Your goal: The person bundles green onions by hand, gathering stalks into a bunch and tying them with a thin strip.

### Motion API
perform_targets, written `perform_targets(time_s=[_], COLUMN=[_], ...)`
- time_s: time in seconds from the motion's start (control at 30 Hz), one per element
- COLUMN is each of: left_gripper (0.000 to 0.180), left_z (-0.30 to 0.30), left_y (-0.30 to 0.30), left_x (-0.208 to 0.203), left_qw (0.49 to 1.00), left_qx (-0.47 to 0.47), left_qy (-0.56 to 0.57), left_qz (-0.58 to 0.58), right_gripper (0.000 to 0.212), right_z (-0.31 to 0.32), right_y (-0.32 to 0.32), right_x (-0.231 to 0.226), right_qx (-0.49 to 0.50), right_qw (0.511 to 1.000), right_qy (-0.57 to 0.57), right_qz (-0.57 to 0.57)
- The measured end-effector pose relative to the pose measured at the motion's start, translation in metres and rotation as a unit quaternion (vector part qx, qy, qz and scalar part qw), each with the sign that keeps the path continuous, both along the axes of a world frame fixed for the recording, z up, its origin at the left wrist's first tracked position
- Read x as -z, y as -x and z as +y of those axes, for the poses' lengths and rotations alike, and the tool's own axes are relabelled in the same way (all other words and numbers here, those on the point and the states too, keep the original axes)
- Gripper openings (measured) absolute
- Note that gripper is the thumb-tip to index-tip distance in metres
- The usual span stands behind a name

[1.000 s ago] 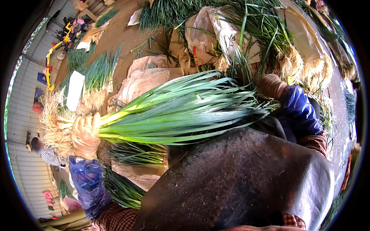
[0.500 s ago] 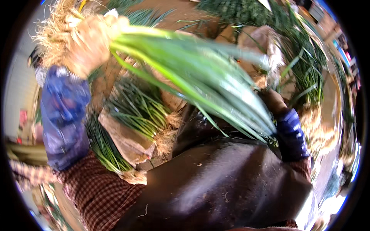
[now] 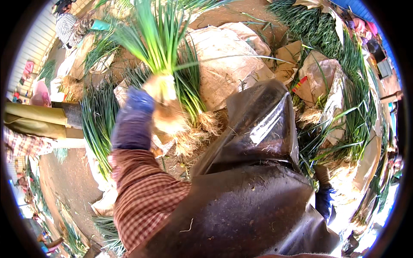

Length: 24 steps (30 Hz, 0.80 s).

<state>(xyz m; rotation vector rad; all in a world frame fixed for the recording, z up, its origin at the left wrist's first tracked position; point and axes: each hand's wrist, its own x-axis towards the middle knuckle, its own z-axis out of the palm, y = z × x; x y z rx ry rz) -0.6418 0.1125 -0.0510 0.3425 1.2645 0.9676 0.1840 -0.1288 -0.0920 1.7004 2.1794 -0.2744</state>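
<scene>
My left hand point(image 3: 151, 87), a little blurred, is closed round the pale lower stems of a bunch of green onions point(image 3: 162, 45). Its leaves fan upward and its roots hang down. Beneath and beside it, more green onions point(image 3: 189, 92) lie with their roots toward me on brown sacking. My right hand point(image 3: 322, 174) is low at the right, beside my dark apron point(image 3: 245, 202) and near the roots of a big heap of green onions point(image 3: 352, 116). Shadow and the apron conceal its fingers.
Brown paper sacks point(image 3: 228, 60) lie on the ground ahead. Another row of green onions point(image 3: 99, 120) lies at the left, near a co-worker's yellowish-clad leg point(image 3: 34, 118). Farther back at the upper left, another person point(image 3: 69, 28) bends over. Crumpled clear plastic point(image 3: 320, 71) lies to the right.
The bunch has swung from lying across my front, roots at the left, to upright with leaves up, farther ahead. My left hand has moved right; my right hand has dropped lower beside the apron.
</scene>
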Motion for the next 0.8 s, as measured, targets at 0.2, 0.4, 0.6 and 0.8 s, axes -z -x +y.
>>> perform_targets(time_s=[0.2,0.4,0.6,0.8], left_gripper=[0.058,0.075,0.078,0.045], left_z=[-0.067,-0.085,-0.105,-0.075], left_y=[-0.048,-0.049,-0.070,-0.043], left_x=[0.288,0.213,0.170,0.183], left_qw=[0.982,0.984,0.764,0.755], left_qx=[-0.152,-0.136,-0.250,0.051], left_qy=[-0.095,0.095,-0.061,-0.190], left_qz=[0.054,0.062,0.592,0.625], right_gripper=[0.005,0.011,0.012,0.025], right_z=[-0.002,-0.014,-0.011,-0.023], right_y=[0.006,0.043,0.062,0.003], right_x=[-0.002,-0.017,-0.018,0.012], right_qx=[-0.115,0.160,0.282,-0.114], right_qw=[0.992,0.964,0.928,0.990], right_qy=[0.002,0.138,0.180,0.057], right_qz=[0.043,0.163,0.162,0.064])
